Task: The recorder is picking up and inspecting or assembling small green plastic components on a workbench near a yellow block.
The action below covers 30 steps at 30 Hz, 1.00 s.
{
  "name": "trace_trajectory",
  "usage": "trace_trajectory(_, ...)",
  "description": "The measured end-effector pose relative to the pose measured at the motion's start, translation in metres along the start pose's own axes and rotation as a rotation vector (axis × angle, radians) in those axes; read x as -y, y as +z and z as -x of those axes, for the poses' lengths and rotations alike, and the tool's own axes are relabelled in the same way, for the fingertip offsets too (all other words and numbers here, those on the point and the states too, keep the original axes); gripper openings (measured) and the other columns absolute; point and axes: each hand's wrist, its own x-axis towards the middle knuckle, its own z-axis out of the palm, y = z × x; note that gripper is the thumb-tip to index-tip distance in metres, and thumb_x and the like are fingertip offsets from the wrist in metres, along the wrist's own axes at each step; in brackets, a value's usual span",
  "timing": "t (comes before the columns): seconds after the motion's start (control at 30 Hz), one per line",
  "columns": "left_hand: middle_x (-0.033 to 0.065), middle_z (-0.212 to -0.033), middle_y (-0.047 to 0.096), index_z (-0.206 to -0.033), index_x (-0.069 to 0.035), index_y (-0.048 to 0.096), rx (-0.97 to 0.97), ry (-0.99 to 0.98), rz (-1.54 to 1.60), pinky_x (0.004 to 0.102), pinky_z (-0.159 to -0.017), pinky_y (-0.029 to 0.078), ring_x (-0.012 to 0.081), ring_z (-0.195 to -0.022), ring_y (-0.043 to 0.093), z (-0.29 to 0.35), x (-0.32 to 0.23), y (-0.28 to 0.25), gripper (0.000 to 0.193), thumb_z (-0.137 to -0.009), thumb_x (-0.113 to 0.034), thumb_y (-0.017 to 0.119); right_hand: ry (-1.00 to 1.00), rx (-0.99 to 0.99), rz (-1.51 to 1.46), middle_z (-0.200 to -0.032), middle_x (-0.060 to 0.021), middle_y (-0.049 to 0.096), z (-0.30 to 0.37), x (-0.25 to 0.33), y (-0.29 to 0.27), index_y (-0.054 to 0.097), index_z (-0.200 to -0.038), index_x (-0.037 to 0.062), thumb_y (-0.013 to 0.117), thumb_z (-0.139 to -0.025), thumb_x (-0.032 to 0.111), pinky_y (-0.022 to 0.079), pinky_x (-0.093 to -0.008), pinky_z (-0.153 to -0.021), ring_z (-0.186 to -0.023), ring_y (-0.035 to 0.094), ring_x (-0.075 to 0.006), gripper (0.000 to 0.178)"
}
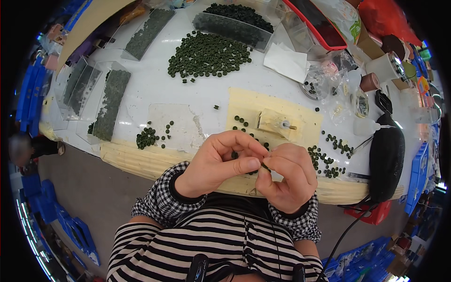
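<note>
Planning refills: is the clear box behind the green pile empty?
Not empty: dark green pieces show heaped inside the clear box.

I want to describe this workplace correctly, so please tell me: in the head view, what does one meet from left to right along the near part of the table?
Clear box, small heap of green pieces, left hand, right hand, loose green pieces, black rounded object.

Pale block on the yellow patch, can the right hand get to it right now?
Probably yes: the block lies just beyond the right hand, and nothing seems to stand between them. That hand appears to pinch a small green piece, though, so its fingertips aren't free.
</note>
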Motion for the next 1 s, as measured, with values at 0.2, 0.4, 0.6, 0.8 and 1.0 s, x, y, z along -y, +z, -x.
trace_trajectory(0.2, 0.0026, -0.088, 0.066, -0.099, 0.001, 0.067, -0.087, -0.085, -0.280, 0.0200, -0.072, 0.046, 0.0058, -0.081, 0.057, 0.010, -0.020, -0.009, 0.015, -0.087, -0.008, 0.068, -0.150, 0.168, 0.143, -0.081, -0.0054, 0.061, 0.002, -0.004, -0.001, 0.071, -0.099, -0.0001, 0.074, -0.063, -0.002, 0.050, -0.0307, -0.059, -0.068, 0.059, -0.0221, 0.037)
trace_trajectory(0.4, 0.0003, -0.069, 0.063, -0.095, -0.001, 0.069, -0.371, 0.130, -1.036, 0.0204, -0.051, 0.038, 0.0038, -0.055, 0.048, 0.006, -0.043, -0.022, 0.017, -0.082, -0.011, 0.074, -0.088, 0.105, 0.142, -0.079, -0.0057, 0.061, 0.001, -0.001, -0.002, 0.071, -0.101, -0.0009, 0.076, -0.061, -0.003, 0.050, -0.0295, -0.057, -0.067, 0.059, -0.0206, 0.041)
trace_trajectory(0.6, 0.0064, -0.068, 0.059, -0.089, -0.002, 0.067, -0.355, 0.271, -1.530, 0.0258, -0.055, 0.042, 0.0146, -0.059, 0.054, -0.022, -0.048, -0.046, 0.012, -0.081, -0.009, 0.072, -0.062, 0.087, 0.154, -0.076, -0.0065, 0.060, 0.004, -0.001, -0.009, 0.071, -0.101, -0.0014, 0.076, -0.062, -0.005, 0.049, -0.0295, -0.057, -0.065, 0.059, -0.0213, 0.040)
trace_trajectory(0.8, 0.0074, -0.068, 0.058, -0.092, -0.003, 0.066, -0.488, 0.414, -1.647, 0.0291, -0.055, 0.043, 0.0185, -0.058, 0.054, -0.040, -0.060, -0.048, 0.015, -0.081, -0.012, 0.071, -0.037, 0.071, 0.137, -0.074, -0.0073, 0.060, 0.007, -0.003, -0.011, 0.071, -0.100, -0.0012, 0.076, -0.064, -0.005, 0.049, -0.0300, -0.056, -0.064, 0.058, -0.0219, 0.037)
trace_trajectory(1.0, 0.0077, -0.072, 0.060, -0.102, -0.005, 0.068, -0.092, 0.255, -1.497, 0.0296, -0.058, 0.045, 0.0183, -0.064, 0.056, -0.037, -0.055, -0.046, 0.021, -0.081, -0.009, 0.071, -0.008, 0.060, 0.138, -0.073, -0.0078, 0.060, 0.009, -0.002, -0.013, 0.072, -0.100, -0.0008, 0.076, -0.065, -0.004, 0.049, -0.0298, -0.056, -0.063, 0.058, -0.0221, 0.035)
